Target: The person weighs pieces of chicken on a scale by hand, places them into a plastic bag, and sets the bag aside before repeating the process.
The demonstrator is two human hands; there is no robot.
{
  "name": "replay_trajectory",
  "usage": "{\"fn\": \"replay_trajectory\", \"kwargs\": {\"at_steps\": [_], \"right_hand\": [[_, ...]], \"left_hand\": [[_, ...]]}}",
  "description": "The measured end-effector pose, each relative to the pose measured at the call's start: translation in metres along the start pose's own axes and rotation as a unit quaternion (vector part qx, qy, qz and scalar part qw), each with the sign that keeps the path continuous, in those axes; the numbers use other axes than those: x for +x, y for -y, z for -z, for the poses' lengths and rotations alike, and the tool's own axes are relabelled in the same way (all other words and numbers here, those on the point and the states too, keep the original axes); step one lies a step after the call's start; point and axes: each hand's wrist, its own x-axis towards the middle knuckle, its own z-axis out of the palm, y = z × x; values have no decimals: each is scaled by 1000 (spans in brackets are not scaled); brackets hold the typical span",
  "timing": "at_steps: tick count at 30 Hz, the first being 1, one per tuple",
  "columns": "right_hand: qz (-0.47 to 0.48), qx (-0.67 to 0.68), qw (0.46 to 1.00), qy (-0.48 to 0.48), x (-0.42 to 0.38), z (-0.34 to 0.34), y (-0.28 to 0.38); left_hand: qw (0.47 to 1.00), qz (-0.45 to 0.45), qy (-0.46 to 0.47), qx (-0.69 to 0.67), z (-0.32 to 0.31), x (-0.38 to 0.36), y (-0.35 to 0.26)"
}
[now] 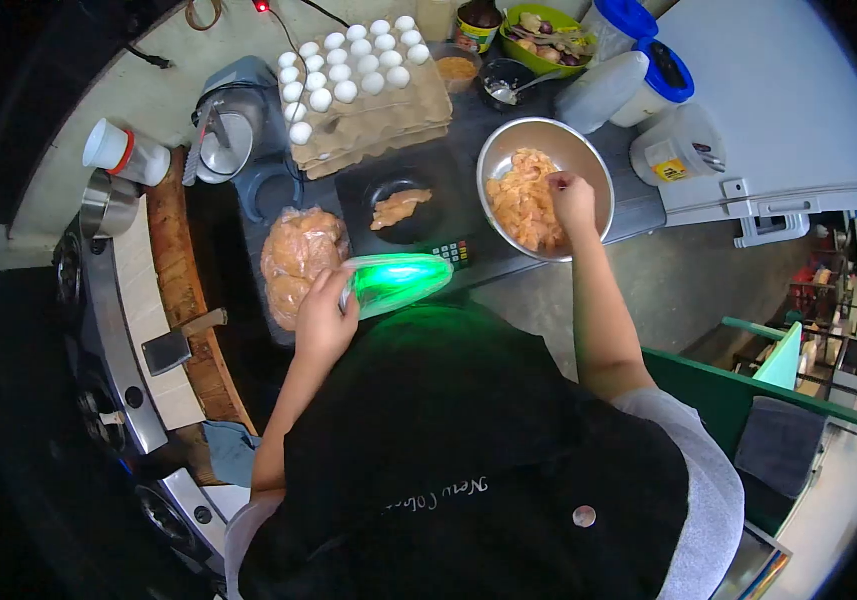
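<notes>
My left hand [325,312] is closed on the gathered end of a clear plastic bag [399,284], which glows green over the front of a black kitchen scale [352,190]. On the scale's dark plate lies a strip of raw chicken [401,208]. Bags of raw chicken [294,262] sit beside my left hand. Over a steel bowl [605,185] of sliced raw chicken [521,205], my right hand [575,203] has its fingertips pinched together; what they hold, if anything, is hidden. The scale's keypad [452,252] shows beyond the bag.
Stacked trays of eggs [374,120] stand behind the scale. A dark bowl with a spoon [507,85], a green bowl [549,40] and blue-lidded containers [667,80] line the back. A cleaver [169,350] and stove [114,350] are at left; a white fridge [789,100] is at right.
</notes>
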Motion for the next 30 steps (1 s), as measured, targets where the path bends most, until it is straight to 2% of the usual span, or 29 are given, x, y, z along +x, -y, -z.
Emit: {"fn": "replay_trajectory", "kwargs": {"at_steps": [3,6,8,9,10,14,17,19,20,22,23,25,29,30], "right_hand": [[58,-64,990,112,8,-23,-2],[100,-33,985,136,18,-54,-9],[90,-40,979,177,26,-63,-11],[122,-63,973,187,34,-77,-23],[155,-87,964,197,38,-81,-26],[156,-95,957,227,46,-73,-24],[163,-129,954,217,46,-60,-21],[136,-36,974,179,45,-52,-26],[137,-36,973,180,46,-47,-28],[32,53,975,211,48,-39,-29],[31,54,976,209,47,-37,-29],[-75,203,963,160,39,-26,-25],[-40,169,981,83,34,-8,-23],[3,130,990,46,27,3,-12]], "left_hand": [[1000,24,7,-2,-9,0,-13],[1000,27,-4,6,-18,-2,-24],[999,26,-15,15,-23,-5,-29],[999,24,-21,16,-26,-6,-31],[999,21,-26,17,-28,-8,-34],[998,29,-49,28,-35,-13,-43],[998,32,-47,16,-39,-17,-42],[998,49,-41,13,-40,-19,-42],[998,50,-41,13,-40,-20,-41],[998,40,-52,14,-41,-18,-39],[998,38,-51,15,-41,-17,-37],[998,40,-46,15,-40,-15,-36],[999,42,-30,12,-38,-10,-31],[999,40,-24,9,-36,-9,-30]]}}
